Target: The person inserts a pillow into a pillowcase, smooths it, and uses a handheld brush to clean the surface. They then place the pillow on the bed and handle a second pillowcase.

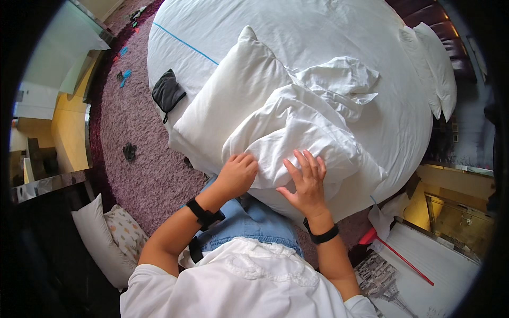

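A white pillow (238,83) lies on a round bed with a white sheet (397,131). Over the pillow's near right part is bunched a white cloth (294,127), which looks like a pillowcase. My left hand (238,173) has its fingers curled on the cloth's near left edge, pinching it. To the right, my right hand (308,181) is spread, its fingertips at the cloth's near side. Beyond the pillow's right edge lies more crumpled white fabric (338,79); whether it is the same piece I cannot tell.
A dark grey cloth item (169,93) with a loop rests at the bed's left edge. Two pillows (431,67) lean at the far right. Small objects (125,77) dot the purple shaggy rug (159,190). A red-handled tool (401,254) is at lower right, cushions (103,242) at lower left.
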`<control>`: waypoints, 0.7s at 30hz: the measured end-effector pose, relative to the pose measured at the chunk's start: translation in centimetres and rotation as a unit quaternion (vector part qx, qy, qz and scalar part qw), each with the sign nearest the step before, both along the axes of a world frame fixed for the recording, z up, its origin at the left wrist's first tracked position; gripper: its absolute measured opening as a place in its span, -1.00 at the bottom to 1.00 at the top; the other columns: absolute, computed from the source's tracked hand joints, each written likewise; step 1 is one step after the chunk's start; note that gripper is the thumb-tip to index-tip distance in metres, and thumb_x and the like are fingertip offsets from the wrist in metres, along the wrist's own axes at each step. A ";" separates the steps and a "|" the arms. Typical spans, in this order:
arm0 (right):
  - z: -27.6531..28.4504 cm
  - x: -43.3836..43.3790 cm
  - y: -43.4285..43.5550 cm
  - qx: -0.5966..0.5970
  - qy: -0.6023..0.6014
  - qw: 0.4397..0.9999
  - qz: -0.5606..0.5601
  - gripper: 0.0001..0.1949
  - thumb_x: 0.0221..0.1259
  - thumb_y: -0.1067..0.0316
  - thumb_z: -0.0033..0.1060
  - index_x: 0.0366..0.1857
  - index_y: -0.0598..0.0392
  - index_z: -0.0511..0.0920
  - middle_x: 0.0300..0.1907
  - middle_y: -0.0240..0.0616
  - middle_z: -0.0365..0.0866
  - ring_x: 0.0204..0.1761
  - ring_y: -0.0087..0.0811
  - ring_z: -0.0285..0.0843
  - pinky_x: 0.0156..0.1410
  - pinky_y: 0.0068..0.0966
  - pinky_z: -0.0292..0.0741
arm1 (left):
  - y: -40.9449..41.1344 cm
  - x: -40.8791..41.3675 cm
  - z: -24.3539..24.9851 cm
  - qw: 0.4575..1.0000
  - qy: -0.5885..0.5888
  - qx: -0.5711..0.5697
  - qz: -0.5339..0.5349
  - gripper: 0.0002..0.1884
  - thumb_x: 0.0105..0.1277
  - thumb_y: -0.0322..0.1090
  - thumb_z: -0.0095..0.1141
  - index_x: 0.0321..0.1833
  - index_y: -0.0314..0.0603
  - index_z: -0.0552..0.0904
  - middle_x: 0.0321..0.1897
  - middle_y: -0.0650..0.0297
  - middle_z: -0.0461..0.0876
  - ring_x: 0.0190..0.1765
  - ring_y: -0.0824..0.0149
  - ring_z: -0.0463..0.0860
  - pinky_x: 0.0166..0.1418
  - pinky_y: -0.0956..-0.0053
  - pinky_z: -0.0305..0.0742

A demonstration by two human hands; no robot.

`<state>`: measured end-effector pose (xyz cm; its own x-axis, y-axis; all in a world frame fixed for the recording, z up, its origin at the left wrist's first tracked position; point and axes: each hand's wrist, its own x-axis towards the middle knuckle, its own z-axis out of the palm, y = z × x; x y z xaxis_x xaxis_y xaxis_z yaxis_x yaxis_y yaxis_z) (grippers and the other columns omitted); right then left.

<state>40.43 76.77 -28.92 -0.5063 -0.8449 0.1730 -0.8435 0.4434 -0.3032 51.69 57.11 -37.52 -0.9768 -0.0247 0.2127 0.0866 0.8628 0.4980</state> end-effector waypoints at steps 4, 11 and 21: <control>-1.0 -0.3 0.2 -0.026 0.058 0.998 0.004 -0.62 -0.06 0.32 0.46 -0.10 -0.04 0.57 0.17 -0.27 0.50 0.36 -0.21 0.32 0.46 0.05 0.08 | -0.5 0.4 3.5 0.999 0.011 0.045 0.023 -0.75 0.08 -0.28 0.27 -0.21 -0.11 0.54 -0.12 0.23 0.53 0.02 0.22 0.51 0.13 0.27 0.38; -0.3 -1.1 -0.4 -0.135 0.002 0.991 -0.019 -0.83 0.02 0.41 0.35 -0.32 0.03 0.53 -0.05 -0.31 0.57 0.18 -0.25 0.48 0.37 -0.07 0.18 | -0.2 2.2 -2.0 0.982 0.005 -0.185 -0.032 -0.76 -0.01 -0.31 0.31 -0.28 -0.09 0.55 -0.12 0.28 0.55 0.03 0.20 0.53 0.19 0.23 0.37; 1.4 1.9 -1.0 -0.107 -0.005 0.993 0.056 -0.76 0.05 0.29 0.38 -0.17 -0.02 0.61 -0.02 -0.32 0.61 0.15 -0.21 0.51 0.36 -0.10 0.17 | -2.4 1.6 8.9 0.975 0.051 0.210 -0.052 -0.80 0.06 -0.51 0.25 -0.27 -0.16 0.55 -0.24 0.24 0.61 -0.09 0.16 0.57 0.07 0.28 0.40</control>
<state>42.28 75.74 -27.49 -0.4145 -0.8401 0.3499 -0.8801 0.2722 -0.3889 53.27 54.74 -28.59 -0.9533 -0.0329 0.3003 0.2291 0.5692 0.7896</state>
